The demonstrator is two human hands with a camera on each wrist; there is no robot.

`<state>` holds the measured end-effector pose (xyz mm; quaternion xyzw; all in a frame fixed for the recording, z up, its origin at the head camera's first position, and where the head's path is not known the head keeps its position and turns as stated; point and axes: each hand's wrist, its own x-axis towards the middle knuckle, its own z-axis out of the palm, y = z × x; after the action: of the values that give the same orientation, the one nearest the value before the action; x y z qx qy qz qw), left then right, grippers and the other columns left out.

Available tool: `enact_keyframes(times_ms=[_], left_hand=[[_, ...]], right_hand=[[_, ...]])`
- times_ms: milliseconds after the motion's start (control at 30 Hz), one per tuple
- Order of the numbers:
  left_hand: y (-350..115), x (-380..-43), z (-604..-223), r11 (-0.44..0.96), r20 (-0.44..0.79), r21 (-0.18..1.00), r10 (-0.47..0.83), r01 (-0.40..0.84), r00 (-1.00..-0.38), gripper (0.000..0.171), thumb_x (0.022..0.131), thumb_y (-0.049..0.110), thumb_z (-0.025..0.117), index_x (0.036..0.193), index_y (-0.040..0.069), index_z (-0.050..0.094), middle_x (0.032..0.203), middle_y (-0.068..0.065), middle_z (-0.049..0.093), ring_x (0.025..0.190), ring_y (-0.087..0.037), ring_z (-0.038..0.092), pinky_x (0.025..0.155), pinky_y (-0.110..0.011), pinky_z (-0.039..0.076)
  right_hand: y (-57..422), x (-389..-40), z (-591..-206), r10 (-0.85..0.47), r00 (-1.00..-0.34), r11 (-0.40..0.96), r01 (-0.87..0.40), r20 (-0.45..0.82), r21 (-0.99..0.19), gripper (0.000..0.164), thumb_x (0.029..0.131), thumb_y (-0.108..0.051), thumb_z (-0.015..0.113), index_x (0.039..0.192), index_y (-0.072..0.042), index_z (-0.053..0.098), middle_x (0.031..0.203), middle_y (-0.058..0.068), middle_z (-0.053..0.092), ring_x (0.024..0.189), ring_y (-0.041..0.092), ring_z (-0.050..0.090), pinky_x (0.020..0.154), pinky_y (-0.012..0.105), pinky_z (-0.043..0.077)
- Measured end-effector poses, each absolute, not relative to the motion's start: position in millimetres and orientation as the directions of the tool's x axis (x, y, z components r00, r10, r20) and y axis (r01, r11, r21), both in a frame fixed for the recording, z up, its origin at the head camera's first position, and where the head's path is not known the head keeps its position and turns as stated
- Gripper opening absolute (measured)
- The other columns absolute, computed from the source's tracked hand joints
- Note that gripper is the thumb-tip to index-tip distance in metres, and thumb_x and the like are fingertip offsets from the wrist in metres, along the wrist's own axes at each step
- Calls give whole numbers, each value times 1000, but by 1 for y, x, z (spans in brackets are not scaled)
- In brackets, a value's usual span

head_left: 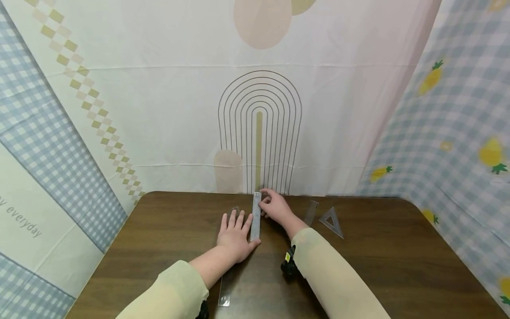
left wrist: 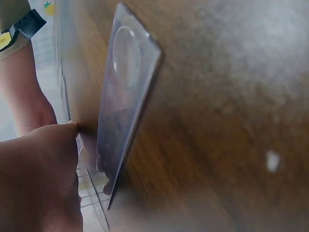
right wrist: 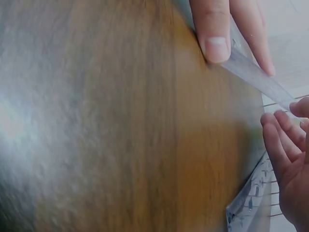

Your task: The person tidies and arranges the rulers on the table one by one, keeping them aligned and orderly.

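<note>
A narrow clear ruler (head_left: 256, 219) lies lengthwise between the two hands near the table's back edge. With its fingers spread and straight, the left hand (head_left: 234, 239) rests flat, index finger along the ruler's left side and thumb at its near end. The right hand (head_left: 275, 207) pinches the ruler's right edge near the far end. From the right wrist view, the left thumb (right wrist: 216, 36) presses on the ruler (right wrist: 256, 77), whose far end meets the right hand (right wrist: 294, 179). Below the left hand and forearm lies another clear ruler (left wrist: 116, 111) with a round end feature, partly hidden.
To the right, a clear strip-like ruler (head_left: 311, 214) and a clear set square (head_left: 332, 223) lie on the brown wooden table (head_left: 378, 257). A patterned cloth (head_left: 179, 110) hangs right behind the back edge. Checked cloth (head_left: 450, 146) hangs at the right side.
</note>
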<state>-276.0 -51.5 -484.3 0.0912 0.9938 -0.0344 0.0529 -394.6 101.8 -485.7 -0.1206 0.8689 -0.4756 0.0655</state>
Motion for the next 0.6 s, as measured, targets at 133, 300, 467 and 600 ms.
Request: enact_keyframes(times_ms=[133,300,467,600], left_hand=[[-52,-275,-484,982,-103,-53,175,181,-979,85,95,73,34,161,22,16,165,-9,16,151,-34,5,118,-56,2],[-51,-274,-483,982,-98,-61,174,180,-980,86,94,73,35,161,22,17,165,-9,17,152,-34,6,119,-56,2],[-51,-274,-483,982,-93,-54,175,180,-980,87,94,73,35,161,21,16,165,-10,17,151,-34,6,119,-56,2],[-52,-274,-485,982,-82,-38,182,185,-980,87,94,73,37,161,20,17,164,-11,17,151,-35,6,118,-57,1]], right_hand=[[101,-393,-488,-280,-959,382,-71,-42,-921,50,98,-10,62,145,-11,47,91,11,69,65,22,66,60,36,58],[99,-388,-487,-271,-961,299,-22,-62,-954,54,98,-6,60,150,-11,44,96,15,68,67,22,66,61,35,58],[98,-385,-488,-258,-963,265,7,-78,-964,56,99,-6,58,152,-16,43,102,15,68,70,20,66,63,34,59],[98,-382,-488,-249,-965,246,26,-89,-969,56,100,-8,58,152,-19,43,103,15,68,71,19,66,63,34,59]])
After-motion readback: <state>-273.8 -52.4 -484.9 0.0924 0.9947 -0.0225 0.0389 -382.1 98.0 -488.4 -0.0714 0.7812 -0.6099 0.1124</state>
